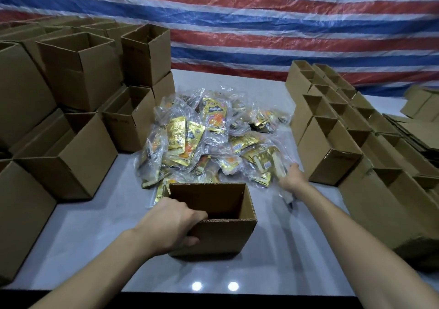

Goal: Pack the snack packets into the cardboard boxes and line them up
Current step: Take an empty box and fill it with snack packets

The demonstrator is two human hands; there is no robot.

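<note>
An open cardboard box (pixel 223 236) stands in front of me on the grey table, its inside dark. My left hand (pixel 171 223) grips its near left rim, thumb on the outside and fingers over the edge. Behind the box lies a heap of snack packets (pixel 204 140), gold and orange packs in clear plastic bags. My right hand (pixel 291 178) reaches into the heap's right edge and holds a clear bag with gold packs (pixel 266 166); its fingers are mostly hidden by the plastic.
Open empty boxes are stacked at the left (pixel 78 71). Rows of open boxes line up at the right (pixel 332 128), with flattened cardboard (pixel 413 133) beyond them. A striped tarpaulin (pixel 261 23) hangs behind the table (pixel 95 249).
</note>
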